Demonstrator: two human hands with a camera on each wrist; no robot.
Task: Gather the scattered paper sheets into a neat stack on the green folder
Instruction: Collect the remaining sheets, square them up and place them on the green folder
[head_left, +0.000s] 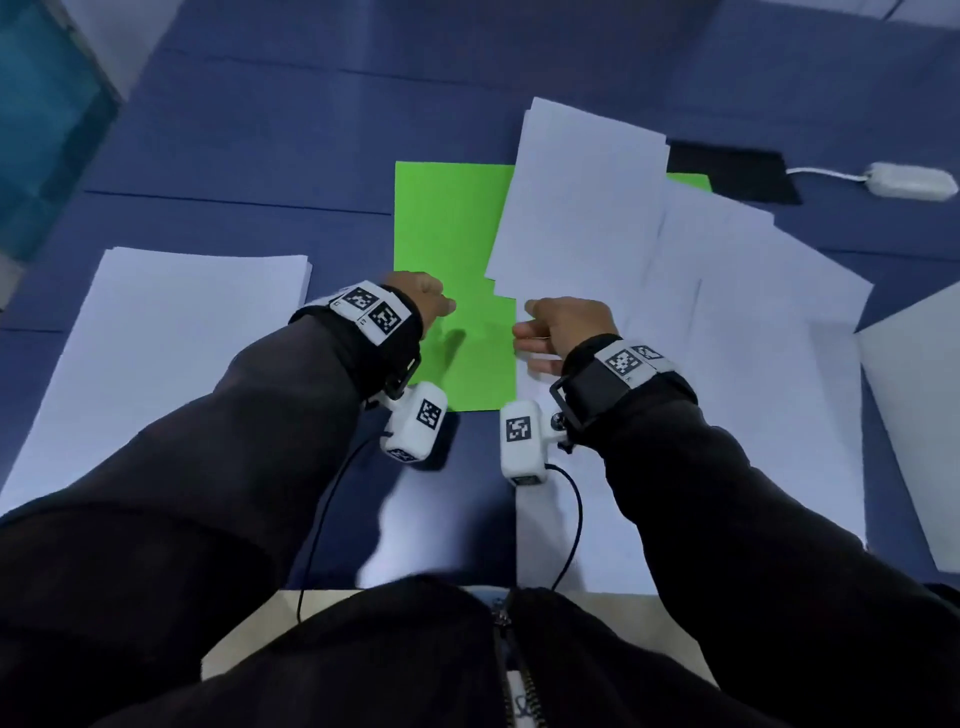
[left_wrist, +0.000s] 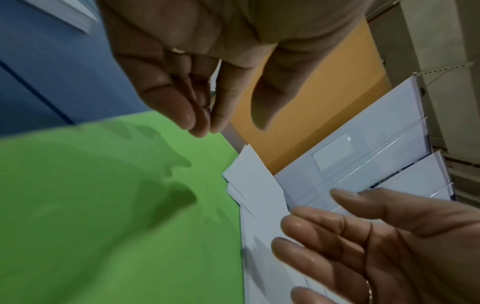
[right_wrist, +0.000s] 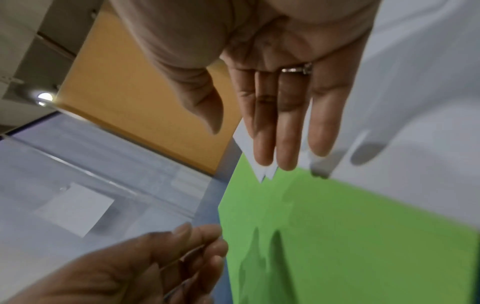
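**Operator:** Neither of my hands holds anything. My left hand (head_left: 423, 301) hangs over the green folder (head_left: 452, 234), fingers loosely bent and close together, thumb apart from them; the left wrist view shows its palm bare. My right hand (head_left: 563, 327) has its fingers straight and nearly flat, just above the folder's right edge where the paper starts.

**Observer:** Where do the sheets lie?

**Operator:** The green folder lies flat on the blue table (head_left: 234, 156), in front of me. A fan of white paper sheets (head_left: 587, 208) overlaps its right side and spreads further right, loosely skewed. Their near corners poke onto the green just beyond my right fingertips (right_wrist: 285, 162). A second pile of sheets (head_left: 171, 338) sits to the left of the folder, apart from it, under my left forearm.

**Observer:** Anything else on the table?

**Operator:** A black pad (head_left: 732, 171) behind the right-hand sheets, and a white device with a cable (head_left: 911, 179) just beyond it. Whether my right fingertips touch the paper, I cannot tell.
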